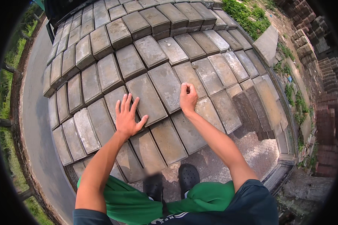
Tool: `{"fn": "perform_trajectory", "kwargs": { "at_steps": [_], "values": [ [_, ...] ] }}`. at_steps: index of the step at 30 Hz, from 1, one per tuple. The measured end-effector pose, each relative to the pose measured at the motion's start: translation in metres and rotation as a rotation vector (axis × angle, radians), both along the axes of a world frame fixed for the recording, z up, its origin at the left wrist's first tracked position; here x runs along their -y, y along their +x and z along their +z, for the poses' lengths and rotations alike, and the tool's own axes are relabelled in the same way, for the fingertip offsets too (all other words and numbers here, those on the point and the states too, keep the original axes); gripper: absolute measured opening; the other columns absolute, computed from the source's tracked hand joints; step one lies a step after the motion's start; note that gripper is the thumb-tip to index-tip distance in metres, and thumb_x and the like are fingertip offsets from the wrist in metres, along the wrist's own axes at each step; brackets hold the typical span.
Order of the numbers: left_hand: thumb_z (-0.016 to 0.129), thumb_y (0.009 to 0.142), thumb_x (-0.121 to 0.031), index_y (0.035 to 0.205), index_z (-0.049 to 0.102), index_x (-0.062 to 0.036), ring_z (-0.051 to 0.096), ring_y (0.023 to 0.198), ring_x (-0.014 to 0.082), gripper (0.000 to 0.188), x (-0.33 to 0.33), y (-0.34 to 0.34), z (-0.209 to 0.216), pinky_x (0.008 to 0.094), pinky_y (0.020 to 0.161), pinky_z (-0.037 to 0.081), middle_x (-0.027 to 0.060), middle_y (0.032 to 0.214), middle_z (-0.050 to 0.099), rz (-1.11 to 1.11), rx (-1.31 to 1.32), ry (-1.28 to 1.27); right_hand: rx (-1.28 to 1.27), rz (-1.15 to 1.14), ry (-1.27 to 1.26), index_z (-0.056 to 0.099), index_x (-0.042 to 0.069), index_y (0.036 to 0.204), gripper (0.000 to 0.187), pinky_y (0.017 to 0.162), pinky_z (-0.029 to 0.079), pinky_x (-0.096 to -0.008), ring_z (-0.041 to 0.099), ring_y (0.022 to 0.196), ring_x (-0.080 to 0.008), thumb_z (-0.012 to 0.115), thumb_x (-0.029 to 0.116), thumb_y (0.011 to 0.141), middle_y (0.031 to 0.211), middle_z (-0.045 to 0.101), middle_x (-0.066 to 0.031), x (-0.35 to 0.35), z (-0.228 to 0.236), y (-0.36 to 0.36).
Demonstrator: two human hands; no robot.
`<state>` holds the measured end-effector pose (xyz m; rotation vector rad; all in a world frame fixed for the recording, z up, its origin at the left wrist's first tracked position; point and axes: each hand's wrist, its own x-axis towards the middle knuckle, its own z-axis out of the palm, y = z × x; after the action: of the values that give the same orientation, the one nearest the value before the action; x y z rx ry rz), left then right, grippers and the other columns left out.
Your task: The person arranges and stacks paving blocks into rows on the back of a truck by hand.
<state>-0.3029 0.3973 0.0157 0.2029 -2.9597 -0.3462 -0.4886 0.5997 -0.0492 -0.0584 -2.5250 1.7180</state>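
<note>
Rows of grey rectangular concrete paving blocks rise in stepped layers before me. My left hand [127, 119] lies with fingers spread on the near edge of a grey block [148, 96], left of centre. To the right, my right hand [188, 98] is curled into a loose fist, with a gap showing between thumb and fingers and nothing visible inside. It is over or against the blocks beside a large grey block [165, 86]; whether it touches them I cannot tell. Below the hands lies a lower row of blocks, among them a brownish one [168, 140].
I stand in dark clogs [188, 175] on a textured metal floor [257, 150]. Several blocks [251, 108] stand on edge at the right, inside a metal side rail [289, 129]. A paved road [37, 101] runs along the left. Reddish block stacks [328, 131] stand at far right.
</note>
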Motion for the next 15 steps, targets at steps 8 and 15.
{"fn": "perform_trajectory", "kwargs": {
  "at_steps": [8, 15],
  "values": [
    [0.057, 0.092, -0.059, 0.151, 0.043, -0.0095, 0.024, 0.153, 0.0337, 0.078, -0.001, 0.005, -0.006, 0.0522, 0.125, 0.011, 0.0199, 0.162, 0.031, 0.019, 0.001, -0.075, -0.094, 0.384, 0.309, 0.057, 0.009, 0.133, 0.042, 0.101, 0.047, -0.0472, 0.06, 0.121, -0.0365, 0.059, 0.033, 0.098, 0.13, 0.064, -0.0171, -0.039, 0.03, 0.038],
    [0.055, 0.096, -0.055, 0.138, 0.057, -0.0071, 0.029, 0.15, 0.0373, 0.064, -0.07, -0.04, 0.012, 0.0548, 0.121, 0.022, 0.0211, 0.157, 0.038, 0.188, -0.05, 0.1, -0.045, 0.627, 0.865, 0.064, 0.01, 0.13, 0.046, 0.101, 0.049, -0.0489, 0.061, 0.119, -0.0382, 0.061, 0.038, 0.094, 0.126, 0.066, -0.0201, -0.151, 0.078, 0.093]
  ]
}}
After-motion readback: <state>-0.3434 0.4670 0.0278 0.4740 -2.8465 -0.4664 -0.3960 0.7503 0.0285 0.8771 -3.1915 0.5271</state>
